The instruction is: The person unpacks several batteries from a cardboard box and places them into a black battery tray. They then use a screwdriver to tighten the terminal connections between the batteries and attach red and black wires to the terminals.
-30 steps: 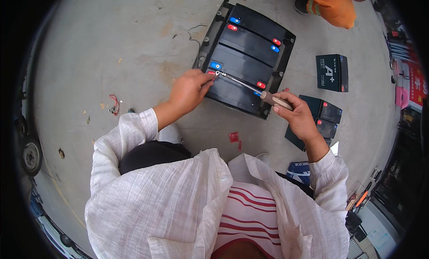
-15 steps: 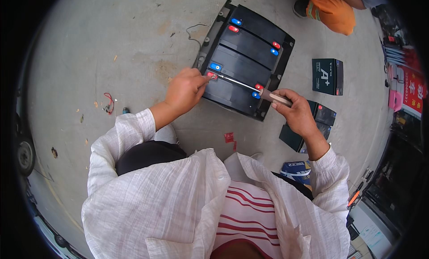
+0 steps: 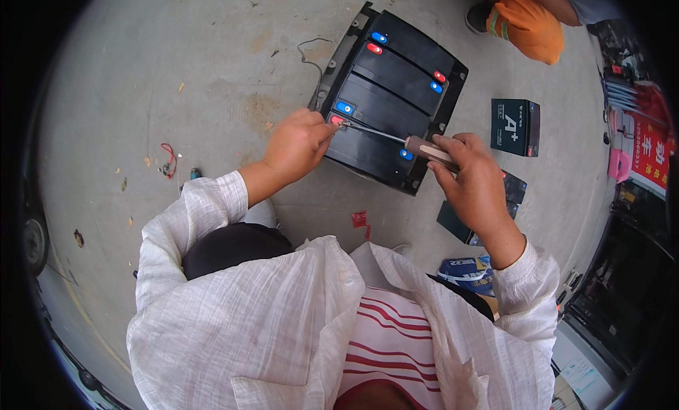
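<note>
**Concrete floor, four batteries in a tray, screwdriver on a terminal**

Concrete floor [image 3: 141,78] is doing duty as the workspace, dusty and stained, with a bit of red wire [image 3: 168,160] and a small red scrap [image 3: 360,219] lying around. Sitting on it is the battery pack [image 3: 391,99], four black batteries side by side in a black tray, each with red and blue terminal caps.

Person is crouching over the nearest battery. Right hand [image 3: 475,184] is wrapped around the handle of a screwdriver [image 3: 396,136], and the shaft is running across to the near-left corner. Left hand [image 3: 297,143] is pinching at that terminal, fingertips closed right where the tip is landing; can't tell if there's a screw or wire lug under them.

My read: the terminal screw on that corner is being worked. Next move probably calls for keeping the tip seated square while the left hand steadies things.

Off to the right, a dark green box [image 3: 515,127] is standing apart, more dark boxes [image 3: 511,191] are lying near the right wrist, and a blue packet [image 3: 463,268] is by the knee. Someone in orange trousers [image 3: 527,25] is standing at the top edge.
</note>
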### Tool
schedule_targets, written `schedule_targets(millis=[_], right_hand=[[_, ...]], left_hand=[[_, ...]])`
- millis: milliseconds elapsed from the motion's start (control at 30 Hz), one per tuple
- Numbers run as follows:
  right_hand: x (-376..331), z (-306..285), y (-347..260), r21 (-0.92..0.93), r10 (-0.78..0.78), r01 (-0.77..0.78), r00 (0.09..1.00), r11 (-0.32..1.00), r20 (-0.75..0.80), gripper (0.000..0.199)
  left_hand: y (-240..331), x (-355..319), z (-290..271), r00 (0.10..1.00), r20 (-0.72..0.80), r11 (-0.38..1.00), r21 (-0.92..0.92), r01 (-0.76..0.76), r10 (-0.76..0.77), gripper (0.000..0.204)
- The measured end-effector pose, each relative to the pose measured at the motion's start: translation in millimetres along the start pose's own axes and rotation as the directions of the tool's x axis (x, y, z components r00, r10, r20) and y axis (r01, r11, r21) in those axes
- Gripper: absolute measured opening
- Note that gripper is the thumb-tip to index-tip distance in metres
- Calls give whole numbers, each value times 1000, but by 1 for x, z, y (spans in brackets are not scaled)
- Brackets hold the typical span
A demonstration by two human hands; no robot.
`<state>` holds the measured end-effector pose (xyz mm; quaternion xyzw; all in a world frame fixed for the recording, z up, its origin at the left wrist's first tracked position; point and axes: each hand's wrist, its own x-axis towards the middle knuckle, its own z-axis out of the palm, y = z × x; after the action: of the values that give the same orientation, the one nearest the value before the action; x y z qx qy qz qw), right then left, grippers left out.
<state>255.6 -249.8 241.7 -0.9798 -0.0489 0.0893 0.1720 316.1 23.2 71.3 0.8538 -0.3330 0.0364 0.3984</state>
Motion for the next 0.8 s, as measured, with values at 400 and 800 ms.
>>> schedule_targets(millis=[400,800], right_hand=[[28,-34,-45,-8,-297,297,955,955,-12,38],[50,-39,-67,-19,-442,444,894,896,78,38]], left_hand=[[-2,-1,-1,999,-22,999,-37,26,-26,17],[-7,-1,-1,998,20,997,-41,65,-64,17]])
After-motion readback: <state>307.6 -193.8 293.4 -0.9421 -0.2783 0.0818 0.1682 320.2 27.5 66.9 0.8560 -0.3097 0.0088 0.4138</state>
